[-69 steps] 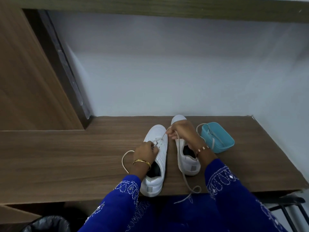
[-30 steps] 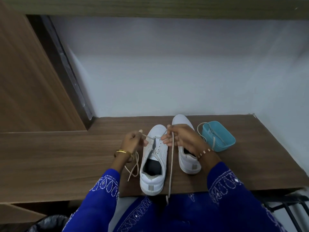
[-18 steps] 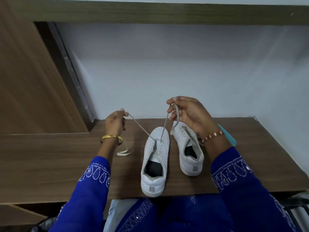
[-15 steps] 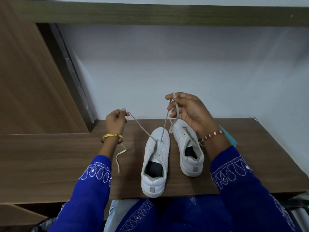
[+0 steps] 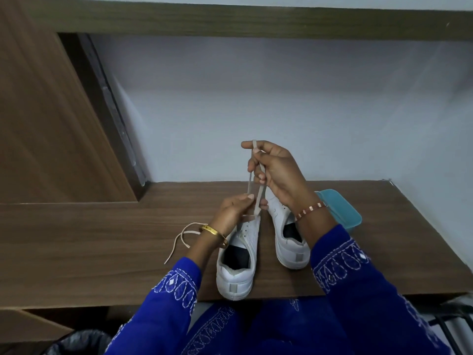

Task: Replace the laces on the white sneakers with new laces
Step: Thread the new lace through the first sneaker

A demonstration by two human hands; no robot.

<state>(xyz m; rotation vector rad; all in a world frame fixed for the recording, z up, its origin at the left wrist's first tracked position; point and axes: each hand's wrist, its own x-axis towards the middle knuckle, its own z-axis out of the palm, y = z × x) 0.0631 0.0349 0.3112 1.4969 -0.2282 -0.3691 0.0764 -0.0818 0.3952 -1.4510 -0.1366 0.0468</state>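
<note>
Two white sneakers stand side by side on the wooden desk (image 5: 102, 252), heels toward me. The left sneaker (image 5: 239, 260) has a beige lace (image 5: 258, 198) through its front eyelets. My right hand (image 5: 273, 170) is raised above the shoes and pinches a loop of that lace, pulled upward. My left hand (image 5: 234, 208) sits over the left sneaker's toe end and pinches the lace lower down. The lace's other end (image 5: 183, 237) trails loose on the desk to the left. The right sneaker (image 5: 288, 234) shows no lace and is partly hidden by my right wrist.
A teal plastic container (image 5: 343, 211) stands right of the shoes, mostly behind my right forearm. A white wall rises at the desk's back, with a wooden panel (image 5: 46, 124) on the left. A dark bin (image 5: 76, 342) and a black metal frame (image 5: 450, 321) sit below the desk edge.
My left hand let its raised lace end drop and came in to the left sneaker's toe. That end now lies on the desk. My right hand stayed raised with its loop.
</note>
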